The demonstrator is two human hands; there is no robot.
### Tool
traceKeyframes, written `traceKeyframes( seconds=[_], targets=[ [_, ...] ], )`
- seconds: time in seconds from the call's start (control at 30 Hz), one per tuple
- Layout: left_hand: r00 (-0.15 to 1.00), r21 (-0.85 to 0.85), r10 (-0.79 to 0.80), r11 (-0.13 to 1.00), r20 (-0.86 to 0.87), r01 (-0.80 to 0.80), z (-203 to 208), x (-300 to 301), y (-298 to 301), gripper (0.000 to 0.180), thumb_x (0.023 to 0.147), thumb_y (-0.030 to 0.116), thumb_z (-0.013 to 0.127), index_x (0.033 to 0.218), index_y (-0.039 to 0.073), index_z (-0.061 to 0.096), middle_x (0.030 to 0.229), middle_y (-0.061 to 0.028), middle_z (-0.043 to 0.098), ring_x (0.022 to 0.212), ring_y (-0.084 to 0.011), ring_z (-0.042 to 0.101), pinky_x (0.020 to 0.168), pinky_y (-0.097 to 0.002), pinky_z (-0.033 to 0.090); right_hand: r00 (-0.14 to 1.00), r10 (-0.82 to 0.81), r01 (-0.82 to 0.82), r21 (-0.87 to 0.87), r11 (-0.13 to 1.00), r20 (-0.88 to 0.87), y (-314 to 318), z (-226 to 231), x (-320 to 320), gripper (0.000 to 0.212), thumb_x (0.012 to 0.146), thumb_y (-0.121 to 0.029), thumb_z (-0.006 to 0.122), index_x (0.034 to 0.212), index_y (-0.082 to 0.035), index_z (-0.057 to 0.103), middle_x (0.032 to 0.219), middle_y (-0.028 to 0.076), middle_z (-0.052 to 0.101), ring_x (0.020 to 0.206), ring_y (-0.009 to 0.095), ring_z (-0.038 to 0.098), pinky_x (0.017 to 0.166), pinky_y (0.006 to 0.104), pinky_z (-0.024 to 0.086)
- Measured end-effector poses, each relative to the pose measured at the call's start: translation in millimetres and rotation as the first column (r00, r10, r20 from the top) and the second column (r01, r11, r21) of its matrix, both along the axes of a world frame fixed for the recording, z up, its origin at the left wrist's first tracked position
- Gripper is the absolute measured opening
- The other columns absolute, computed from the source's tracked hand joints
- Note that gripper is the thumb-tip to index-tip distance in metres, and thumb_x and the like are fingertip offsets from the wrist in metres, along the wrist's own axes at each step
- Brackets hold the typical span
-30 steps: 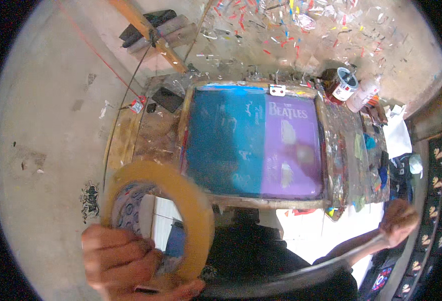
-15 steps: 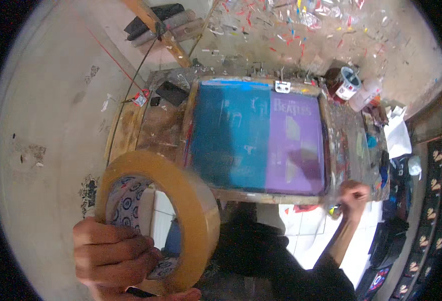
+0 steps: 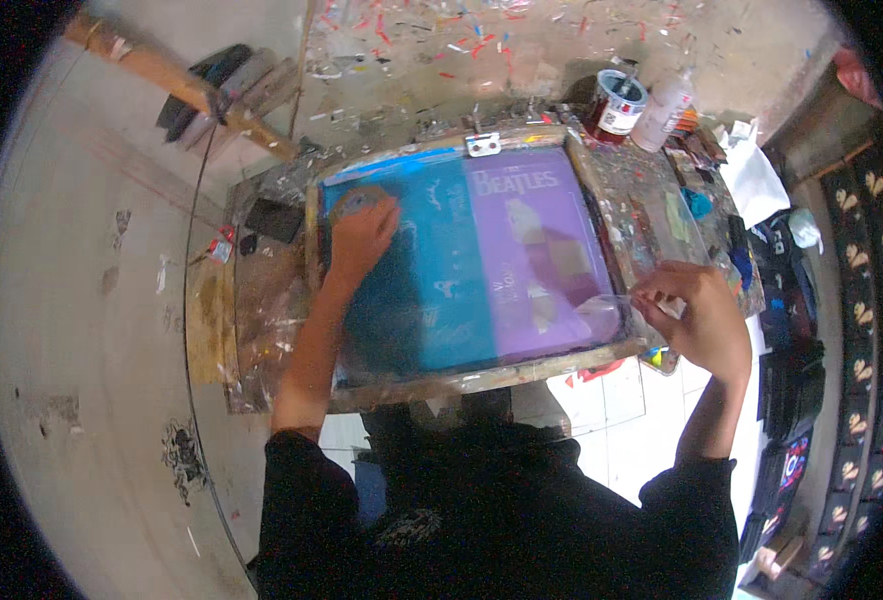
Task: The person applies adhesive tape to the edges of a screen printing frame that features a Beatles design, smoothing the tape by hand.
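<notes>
Clear, thin plastic film (image 3: 603, 314): right of frame centre

Right hand (image 3: 699, 312), the nearer, pinches it between fingertips. Film lies leftward, over the lower right of the wood-framed teal-and-purple mesh screen (image 3: 411, 300); long axis unclear. Left hand (image 3: 366, 235), upper left of centre, curls at a round, tan tape roll (image 3: 342, 207); grip cannot be told.

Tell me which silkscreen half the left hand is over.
The teal left half, under the left hand; the purple right half is nearer the right hand.
</notes>
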State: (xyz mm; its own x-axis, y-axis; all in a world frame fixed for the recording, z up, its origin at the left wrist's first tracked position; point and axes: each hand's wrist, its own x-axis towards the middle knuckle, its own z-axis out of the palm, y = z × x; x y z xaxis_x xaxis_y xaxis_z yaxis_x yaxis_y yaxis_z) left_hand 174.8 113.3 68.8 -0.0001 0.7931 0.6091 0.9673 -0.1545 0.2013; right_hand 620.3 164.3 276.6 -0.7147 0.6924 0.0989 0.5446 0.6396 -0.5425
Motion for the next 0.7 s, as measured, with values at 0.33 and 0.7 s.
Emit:
traceKeyframes(
  seconds=[0.33, 0.7],
  targets=[
    [0.948, -0.098, -0.152, 0.978, 0.28, 0.185, 19, 97, -2, 0.09, 0.067, 0.04, 0.081, 0.138, 0.003, 0.039, 0.141, -0.0168, 0.043, 0.133, -0.0397, 0.034, 0.111, -0.0516, 0.021, 0.999, 0.036, -0.033, 0.085, 0.996, -0.04, 8, -1, -18, 0.011, 0.073, -0.006, 0.067, 0.084, -0.003, 0.07, 0.082, 0.012, 0.067, 0.075, 0.028, 0.066, 0.069, 0.0369, 0.052],
    [0.405, -0.36, -0.035, 0.389, 0.914, 0.848, 28, 132, 62, 0.017, 0.084, 0.012, 0.072, 0.093, 0.001, 0.063, 0.093, -0.0068, 0.07, 0.086, -0.0128, 0.066, 0.081, -0.0292, 0.051, 0.788, -0.552, 0.421, -0.416, 0.806, -0.273, 7, -110, 17, 0.014, 0.078, 0.003, 0.062, 0.089, 0.0, 0.072, 0.082, 0.008, 0.071, 0.07, 0.013, 0.066, 0.061, 0.0282, 0.052]
  ],
)
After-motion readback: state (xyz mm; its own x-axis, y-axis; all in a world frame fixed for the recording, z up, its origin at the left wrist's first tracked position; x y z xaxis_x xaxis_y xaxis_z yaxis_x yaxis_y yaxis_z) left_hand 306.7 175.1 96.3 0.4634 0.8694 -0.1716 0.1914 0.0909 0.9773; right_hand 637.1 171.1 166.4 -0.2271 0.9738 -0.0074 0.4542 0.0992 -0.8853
